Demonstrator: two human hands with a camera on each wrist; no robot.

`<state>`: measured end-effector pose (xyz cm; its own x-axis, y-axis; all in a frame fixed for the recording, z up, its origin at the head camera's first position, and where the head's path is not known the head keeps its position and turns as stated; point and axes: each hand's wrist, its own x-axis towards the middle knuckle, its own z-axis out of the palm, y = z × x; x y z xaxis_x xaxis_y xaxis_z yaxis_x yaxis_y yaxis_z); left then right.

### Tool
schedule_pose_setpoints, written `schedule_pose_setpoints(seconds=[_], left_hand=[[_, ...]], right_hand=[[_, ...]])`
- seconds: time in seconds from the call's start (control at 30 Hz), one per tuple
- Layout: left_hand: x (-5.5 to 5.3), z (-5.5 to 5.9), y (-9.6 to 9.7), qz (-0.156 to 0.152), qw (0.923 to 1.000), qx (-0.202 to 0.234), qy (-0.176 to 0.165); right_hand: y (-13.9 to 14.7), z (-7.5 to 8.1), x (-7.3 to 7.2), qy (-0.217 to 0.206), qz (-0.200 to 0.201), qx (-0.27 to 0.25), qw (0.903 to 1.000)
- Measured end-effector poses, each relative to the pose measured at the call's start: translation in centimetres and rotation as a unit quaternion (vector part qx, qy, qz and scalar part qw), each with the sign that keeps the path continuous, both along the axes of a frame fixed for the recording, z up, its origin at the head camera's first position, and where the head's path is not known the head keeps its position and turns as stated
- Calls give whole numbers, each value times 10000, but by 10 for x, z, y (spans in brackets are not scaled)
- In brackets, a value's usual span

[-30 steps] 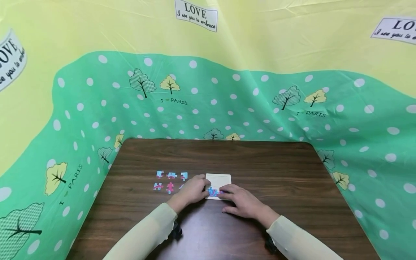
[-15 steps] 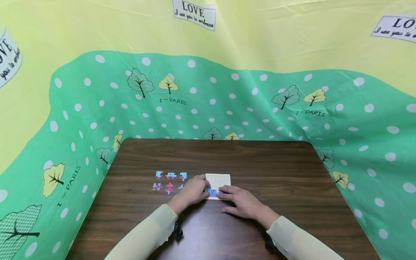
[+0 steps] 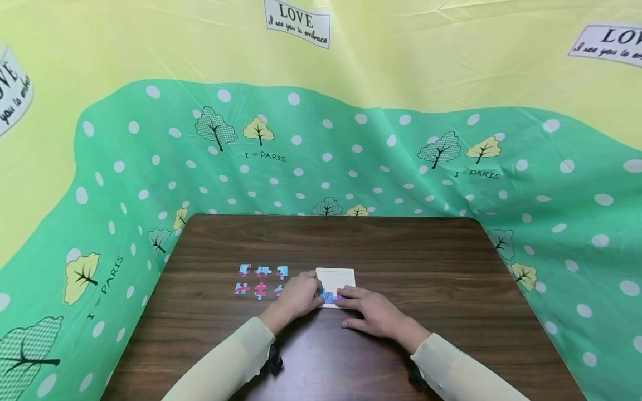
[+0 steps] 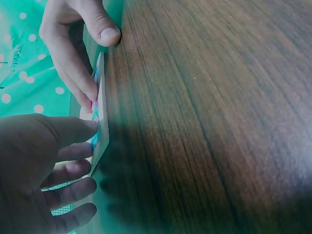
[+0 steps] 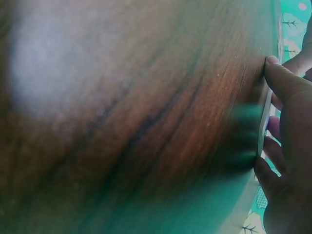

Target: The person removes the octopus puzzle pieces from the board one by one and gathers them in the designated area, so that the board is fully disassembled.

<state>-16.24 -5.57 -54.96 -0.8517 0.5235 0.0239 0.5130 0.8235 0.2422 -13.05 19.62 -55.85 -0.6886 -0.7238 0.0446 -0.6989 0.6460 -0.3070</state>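
Loose puzzle pieces: head view only

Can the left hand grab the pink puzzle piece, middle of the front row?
Probably yes: the left hand is near, at the white tray. Only the row's end piece lies between hand and pink piece, looking flat, so nothing tall blocks the way.

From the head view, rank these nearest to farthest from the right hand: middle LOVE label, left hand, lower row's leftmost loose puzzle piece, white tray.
1. White tray: partly under the right hand.
2. Left hand: across, at the tray's left edge.
3. Lower row's leftmost loose puzzle piece: left, past the left hand.
4. Middle LOVE label: high up, far ahead.
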Motion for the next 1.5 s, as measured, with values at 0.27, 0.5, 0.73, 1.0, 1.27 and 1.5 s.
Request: schedule_pose_setpoints(seconds=[0.27,0.5,0.73,1.0,1.27,1.5], left_hand=[[0,0,0,117,9990,346,-254],[-1,2,0,355,9954,703,-549],[-2,0,0,580,9837,1422,-937],[-2,-3,-2,758,9550,2536,-1339],[0,0,-9,898,9249,3303,-1656],[9,0,-31,1076,9033,3681,-1920]], right_hand=[[0,-1,0,-42,-10,-84,10000],[-1,-1,0,44,56,-189,9998],[-2,-2,0,42,28,-144,9999],[-3,0,1,26,9,-132,9999],[-1,0,1,53,21,-203,9998],[0,-3,1,35,-25,-165,9999]])
